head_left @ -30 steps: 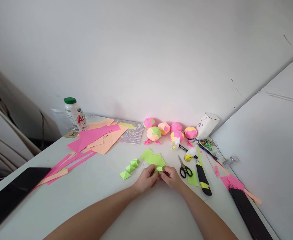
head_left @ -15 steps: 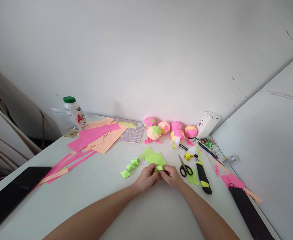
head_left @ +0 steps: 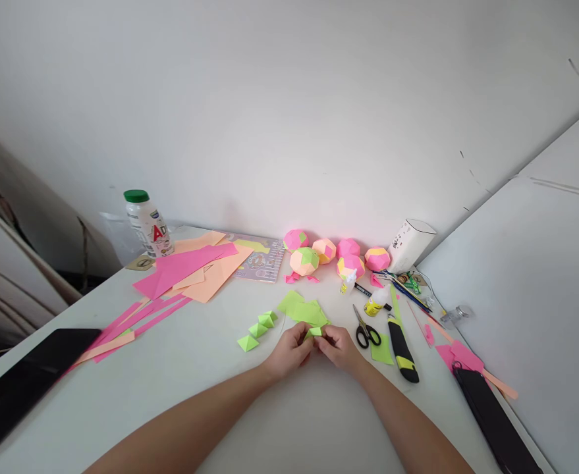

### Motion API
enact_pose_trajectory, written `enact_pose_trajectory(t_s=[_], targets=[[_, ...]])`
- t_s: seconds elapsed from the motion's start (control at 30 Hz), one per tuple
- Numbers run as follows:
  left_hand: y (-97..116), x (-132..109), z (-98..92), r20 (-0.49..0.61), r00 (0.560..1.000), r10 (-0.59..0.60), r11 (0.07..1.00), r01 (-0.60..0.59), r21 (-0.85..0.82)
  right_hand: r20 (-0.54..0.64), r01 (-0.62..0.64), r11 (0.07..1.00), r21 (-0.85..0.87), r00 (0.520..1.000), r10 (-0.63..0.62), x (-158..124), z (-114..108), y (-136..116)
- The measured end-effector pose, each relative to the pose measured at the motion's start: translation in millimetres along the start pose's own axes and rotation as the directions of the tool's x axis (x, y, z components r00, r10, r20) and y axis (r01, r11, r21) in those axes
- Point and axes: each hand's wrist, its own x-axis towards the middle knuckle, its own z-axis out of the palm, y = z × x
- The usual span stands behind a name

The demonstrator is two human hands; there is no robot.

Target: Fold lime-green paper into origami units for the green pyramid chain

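Between my two hands is a small folded piece of green paper (head_left: 315, 332), pinched from both sides. My left hand (head_left: 289, 351) grips its left end, and my right hand (head_left: 338, 349) its right end; the fingers hide most of it. Just beyond the fingertips lie flat green paper sheets (head_left: 301, 308). A row of folded green paper pyramids (head_left: 257, 330) rests left of my left hand. Scissors (head_left: 367, 333) with black handles lie to the right of my right hand, beside a small green paper square (head_left: 382, 350).
A black and yellow utility knife (head_left: 402, 349) and glue bottles (head_left: 376, 303) are on the right. Several paper balls (head_left: 303, 262) line the wall. Pink and orange sheets (head_left: 190, 268), a white bottle (head_left: 147, 226) and a black tablet-like slab (head_left: 32, 388) occupy the left; a phone (head_left: 491, 415) lies at right.
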Motion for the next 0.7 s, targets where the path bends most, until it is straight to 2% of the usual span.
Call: enact_pose_trajectory(t_s=[0.7], targets=[[-2.2,0.3,0.4,0.001,1.0,-0.011,1.0,0.011,-0.027,-0.006,-0.018,1.0,-0.017,1.0,0.018,-0.2,-0.2,-3.0]])
